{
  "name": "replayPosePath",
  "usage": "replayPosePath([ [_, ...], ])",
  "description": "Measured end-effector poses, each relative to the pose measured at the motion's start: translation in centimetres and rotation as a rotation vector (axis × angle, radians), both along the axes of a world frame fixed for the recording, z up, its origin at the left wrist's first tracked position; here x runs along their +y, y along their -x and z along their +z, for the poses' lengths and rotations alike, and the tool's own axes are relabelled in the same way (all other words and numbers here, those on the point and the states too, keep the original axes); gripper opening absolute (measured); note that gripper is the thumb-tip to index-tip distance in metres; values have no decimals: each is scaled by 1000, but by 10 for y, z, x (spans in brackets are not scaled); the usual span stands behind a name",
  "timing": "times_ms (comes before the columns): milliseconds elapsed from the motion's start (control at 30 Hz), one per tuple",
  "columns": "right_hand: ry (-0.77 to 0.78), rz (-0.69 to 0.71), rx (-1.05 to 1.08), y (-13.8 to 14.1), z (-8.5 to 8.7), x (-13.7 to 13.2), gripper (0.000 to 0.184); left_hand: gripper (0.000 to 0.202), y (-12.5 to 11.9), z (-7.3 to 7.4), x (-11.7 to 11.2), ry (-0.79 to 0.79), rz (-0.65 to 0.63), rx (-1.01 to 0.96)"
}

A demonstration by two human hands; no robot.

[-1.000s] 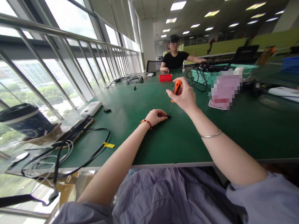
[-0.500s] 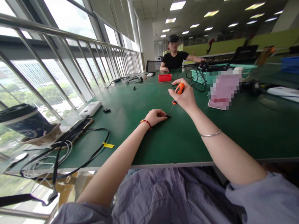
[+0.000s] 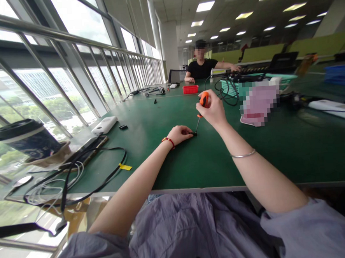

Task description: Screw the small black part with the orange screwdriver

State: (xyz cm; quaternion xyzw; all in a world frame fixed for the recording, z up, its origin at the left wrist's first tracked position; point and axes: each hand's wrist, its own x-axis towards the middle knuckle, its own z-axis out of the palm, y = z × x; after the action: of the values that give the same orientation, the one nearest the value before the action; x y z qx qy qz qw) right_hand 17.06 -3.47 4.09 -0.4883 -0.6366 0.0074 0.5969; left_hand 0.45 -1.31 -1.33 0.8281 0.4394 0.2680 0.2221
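Observation:
My right hand [image 3: 214, 110] is closed round the orange handle of a small screwdriver [image 3: 202, 102], held nearly upright with its thin shaft pointing down and left. The tip meets a small black part [image 3: 194, 134] on the green table [image 3: 192, 159]. My left hand [image 3: 179, 134] rests on the table with its fingers pinched on that part, which they mostly hide. A red bead bracelet is on my left wrist and a thin silver bangle on my right forearm.
At the left edge lie a dark paper cup [image 3: 27, 138], a phone [image 3: 86, 150] under black and white cables [image 3: 76, 177], a white power bank [image 3: 104, 125] and a yellow tag [image 3: 125, 167]. Farther off are a red tray [image 3: 190, 89], cables, and a seated person in black [image 3: 202, 67].
My right hand has turned the screwdriver handle, which tilted right and came back nearly upright, the tip staying on the part. My left hand has not moved.

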Motion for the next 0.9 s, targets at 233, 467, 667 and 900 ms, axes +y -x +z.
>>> replayPosePath([
  [233,57,-186,-20,1,3,-4,31,21,1,-1,1,-5,-8,-14],
  [467,29,-129,-28,1,3,-4,21,21,0,-1,0,2,0,-14],
  [667,19,-86,-50,1,1,-6,34,21,1,0,0,5,-3,-18],
  [900,82,-126,-30,0,2,-1,31,21,0,-1,0,-1,-1,-17],
])
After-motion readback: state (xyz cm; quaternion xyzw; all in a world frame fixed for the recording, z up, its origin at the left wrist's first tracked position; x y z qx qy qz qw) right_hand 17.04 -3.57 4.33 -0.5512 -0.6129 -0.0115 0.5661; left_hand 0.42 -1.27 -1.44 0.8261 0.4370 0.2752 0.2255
